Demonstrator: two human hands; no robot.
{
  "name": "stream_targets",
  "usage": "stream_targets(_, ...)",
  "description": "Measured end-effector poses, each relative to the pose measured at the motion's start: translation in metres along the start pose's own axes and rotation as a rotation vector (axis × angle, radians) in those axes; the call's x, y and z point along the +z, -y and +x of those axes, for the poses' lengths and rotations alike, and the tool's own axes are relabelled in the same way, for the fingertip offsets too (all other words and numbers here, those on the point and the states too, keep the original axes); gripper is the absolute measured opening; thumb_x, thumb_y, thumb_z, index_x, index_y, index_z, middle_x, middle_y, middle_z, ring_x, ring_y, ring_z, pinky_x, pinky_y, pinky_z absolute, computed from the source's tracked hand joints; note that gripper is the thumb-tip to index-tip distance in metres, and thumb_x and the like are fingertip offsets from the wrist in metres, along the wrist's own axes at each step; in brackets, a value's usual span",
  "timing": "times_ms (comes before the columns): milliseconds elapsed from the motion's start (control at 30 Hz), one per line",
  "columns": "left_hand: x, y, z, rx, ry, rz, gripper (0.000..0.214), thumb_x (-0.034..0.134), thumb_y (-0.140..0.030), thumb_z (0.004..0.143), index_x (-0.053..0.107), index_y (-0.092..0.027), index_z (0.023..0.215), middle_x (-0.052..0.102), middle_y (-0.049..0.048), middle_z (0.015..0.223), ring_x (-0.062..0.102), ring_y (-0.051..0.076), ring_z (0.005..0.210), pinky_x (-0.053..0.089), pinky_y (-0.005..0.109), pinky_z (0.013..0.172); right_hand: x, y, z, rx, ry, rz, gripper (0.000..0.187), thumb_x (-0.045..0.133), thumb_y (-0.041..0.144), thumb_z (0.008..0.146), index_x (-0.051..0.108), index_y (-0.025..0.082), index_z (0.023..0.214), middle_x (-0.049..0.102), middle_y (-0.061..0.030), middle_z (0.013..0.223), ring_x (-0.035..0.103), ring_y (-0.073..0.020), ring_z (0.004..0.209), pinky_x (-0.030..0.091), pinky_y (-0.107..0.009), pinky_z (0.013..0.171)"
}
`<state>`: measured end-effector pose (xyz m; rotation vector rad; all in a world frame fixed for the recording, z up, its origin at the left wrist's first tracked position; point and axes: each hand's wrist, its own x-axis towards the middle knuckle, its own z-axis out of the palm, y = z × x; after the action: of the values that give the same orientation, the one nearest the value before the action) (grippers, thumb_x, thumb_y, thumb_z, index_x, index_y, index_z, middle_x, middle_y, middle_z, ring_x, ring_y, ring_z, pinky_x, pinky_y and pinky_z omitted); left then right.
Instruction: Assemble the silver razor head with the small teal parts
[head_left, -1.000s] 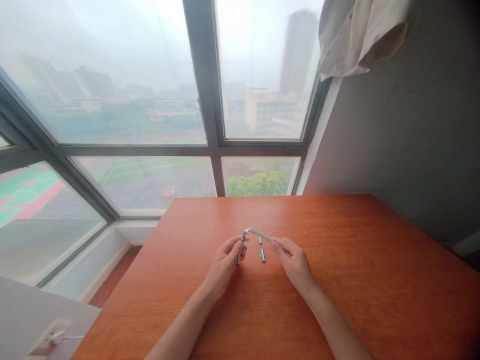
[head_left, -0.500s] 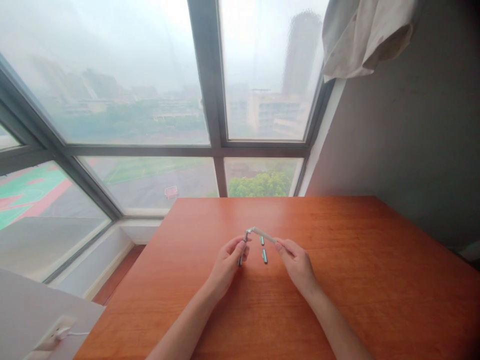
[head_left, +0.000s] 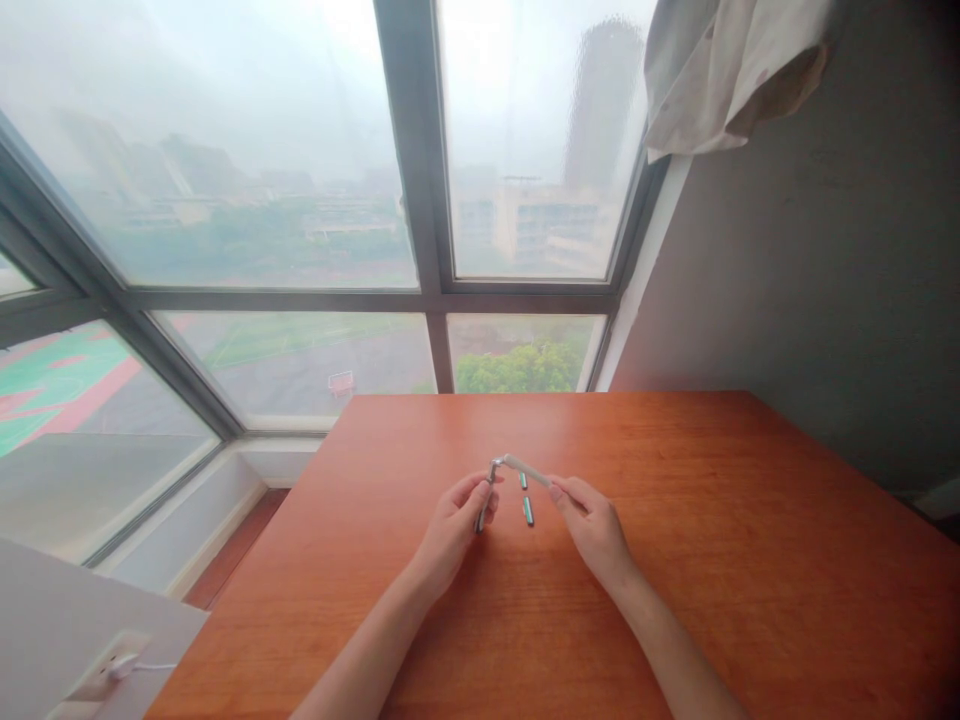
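Observation:
My left hand [head_left: 455, 522] is closed around the dark handle of a slim razor [head_left: 492, 472], held upright with its silvery top end above my fingers. Between the fingertips of my right hand [head_left: 592, 522] is a slim whitish stick [head_left: 528, 469], slanting up to the left. Its far tip meets or nearly meets the razor's top; at this size I cannot tell whether they touch. Two small dark-and-teal pieces, like razor cartridges, lie between my hands: a nearer one [head_left: 528, 511] and a farther one [head_left: 523, 481], partly behind the stick.
Under my hands is a reddish-brown wooden table [head_left: 712, 500]. Beyond its far edge stand large windows with grey frames [head_left: 525, 302]. To the right are a grey wall [head_left: 787, 270] and a hanging pale cloth [head_left: 720, 80]. A plugged-in socket [head_left: 105, 668] sits at lower left.
Both hands keep their grip, the razor and the stick staying almost in place. The whole view shifts very slightly.

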<state>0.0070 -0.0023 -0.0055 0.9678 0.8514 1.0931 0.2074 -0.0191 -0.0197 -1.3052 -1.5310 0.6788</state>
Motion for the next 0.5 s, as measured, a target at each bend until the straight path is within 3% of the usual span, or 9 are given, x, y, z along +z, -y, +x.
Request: stream_targets(500,0.0,0.0005,0.0012,-0.013,-0.034,0.022,0.042,0.066,-0.047,0.076,0.067,-0.014,0.103,0.052,0.0003,0.066,0.041,0.01,0.058,0.029,0.022,0.054,-0.0018,0.0015,0.0017,0.022,-0.037,0.001,0.037,0.048,0.045,0.089,0.071,0.017,0.099,0.066,-0.005,0.08,0.06,-0.019,0.076,0.045,-0.025,0.067)
